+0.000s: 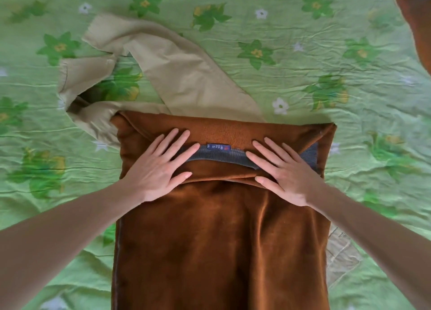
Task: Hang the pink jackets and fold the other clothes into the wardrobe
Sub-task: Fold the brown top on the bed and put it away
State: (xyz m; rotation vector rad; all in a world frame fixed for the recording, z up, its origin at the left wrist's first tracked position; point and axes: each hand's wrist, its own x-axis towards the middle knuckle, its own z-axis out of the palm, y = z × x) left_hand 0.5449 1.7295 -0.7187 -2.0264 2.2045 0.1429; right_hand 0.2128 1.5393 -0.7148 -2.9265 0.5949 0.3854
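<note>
On green floral bedsheet [303, 64] (crumpled): brown garment [221, 239].

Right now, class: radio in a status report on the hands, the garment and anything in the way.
Left hand and right hand open, flat on brown garment. Collar end folded over. Beige trousers partly tucked beneath its far edge.

Rust-brown velvety garment [219, 239] w/ grey ribbed collar [224, 156], blue label [218, 147]. Beyond it, beige cotton trousers [177, 74]. Light-green bedsheet [326, 53], green/yellow flower print.
</note>
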